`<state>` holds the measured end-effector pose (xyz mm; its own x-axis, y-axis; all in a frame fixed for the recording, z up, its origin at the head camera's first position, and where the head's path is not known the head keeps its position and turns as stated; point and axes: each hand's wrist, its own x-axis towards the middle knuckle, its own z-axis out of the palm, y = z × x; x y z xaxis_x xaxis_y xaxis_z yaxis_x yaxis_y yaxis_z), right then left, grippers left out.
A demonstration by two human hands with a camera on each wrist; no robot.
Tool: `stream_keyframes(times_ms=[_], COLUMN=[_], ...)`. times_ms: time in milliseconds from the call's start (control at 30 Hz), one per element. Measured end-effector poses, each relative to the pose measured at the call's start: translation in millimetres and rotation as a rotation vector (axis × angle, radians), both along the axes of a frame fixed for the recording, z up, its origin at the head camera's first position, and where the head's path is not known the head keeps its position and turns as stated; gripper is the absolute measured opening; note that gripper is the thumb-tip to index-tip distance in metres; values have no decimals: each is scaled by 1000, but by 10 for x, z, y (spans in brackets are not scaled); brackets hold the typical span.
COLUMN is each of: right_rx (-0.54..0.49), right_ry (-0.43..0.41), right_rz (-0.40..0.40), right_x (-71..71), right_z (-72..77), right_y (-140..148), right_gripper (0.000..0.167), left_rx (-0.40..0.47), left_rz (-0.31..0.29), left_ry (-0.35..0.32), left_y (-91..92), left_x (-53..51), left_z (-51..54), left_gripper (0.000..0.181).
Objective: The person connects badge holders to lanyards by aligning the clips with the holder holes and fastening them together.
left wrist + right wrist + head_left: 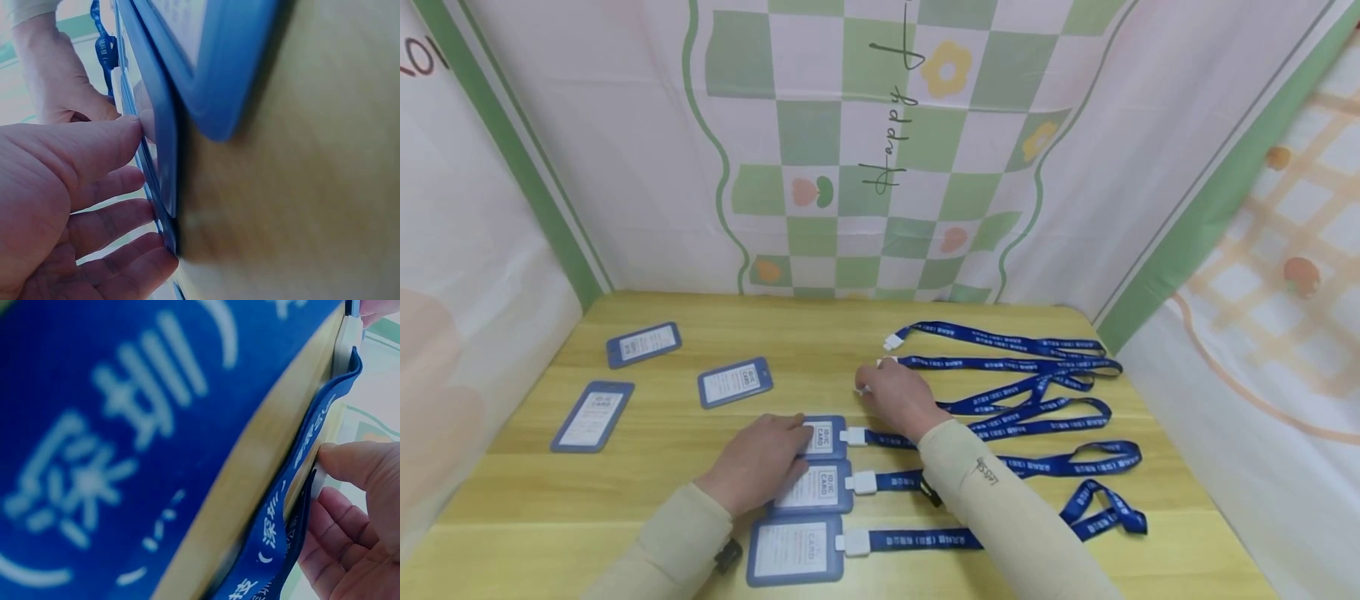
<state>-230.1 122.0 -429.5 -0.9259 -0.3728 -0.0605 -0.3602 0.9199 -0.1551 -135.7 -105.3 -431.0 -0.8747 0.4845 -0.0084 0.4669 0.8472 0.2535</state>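
Toward the near edge of the surface [512, 517]: three blue card holders are laid in a column, just beside one another: the farthest holder [827, 437], the middle holder [812, 492] and the nearest holder [796, 550]. To each, a blue lanyard is joined by a white clip on the side facing the right edge.
Left hand [760, 462]: laid over the farthest holder, with the thumb by the middle holder; the fingers are spread and fairly straight.
Right hand [898, 396]: held apart from the left; a loose lanyard's white end piece [319, 480] is pinched between thumb and fingers.
Pinched lanyard [988, 402]: stretched from the hand toward the right edge, where it is crossed with neighbouring straps.
Toward the far edge: two more loose lanyards are laid out, the far lanyard [992, 337] and the second lanyard [985, 363], their loops turned to the right edge.
Toward the far left corner: an unclipped holder [644, 344] is set at a slant.
Nearer the left edge: another holder [592, 417] is placed.
Inward from both: a third unclipped holder [735, 382] is seen.
Beyond the far edge: a green-and-white checked cloth [880, 142] is hung.
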Motion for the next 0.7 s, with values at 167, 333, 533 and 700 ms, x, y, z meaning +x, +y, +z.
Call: stream_keyframes(times_ms=[167,333,533,700], right_rx=[25,17,28,43], right_ry=[15,14,-9,-10], right_rz=[5,-11,-38,-41], right_x=[-8,-11,-19,-27], right_z=[-5,-6,-3,-9], right_y=[-7,-14,-25,-24], right_gripper=[17,20,24,22], left_rx=[0,-3,-1,1], left_rz=[0,-2,-8,3], left_ry=[6,9,18,5], left_y=[2,-6,-12,-13], left_x=[-11,-13,-20,-29], left_z=[-14,-22,-31,-27], left_gripper=[42,43,42,41])
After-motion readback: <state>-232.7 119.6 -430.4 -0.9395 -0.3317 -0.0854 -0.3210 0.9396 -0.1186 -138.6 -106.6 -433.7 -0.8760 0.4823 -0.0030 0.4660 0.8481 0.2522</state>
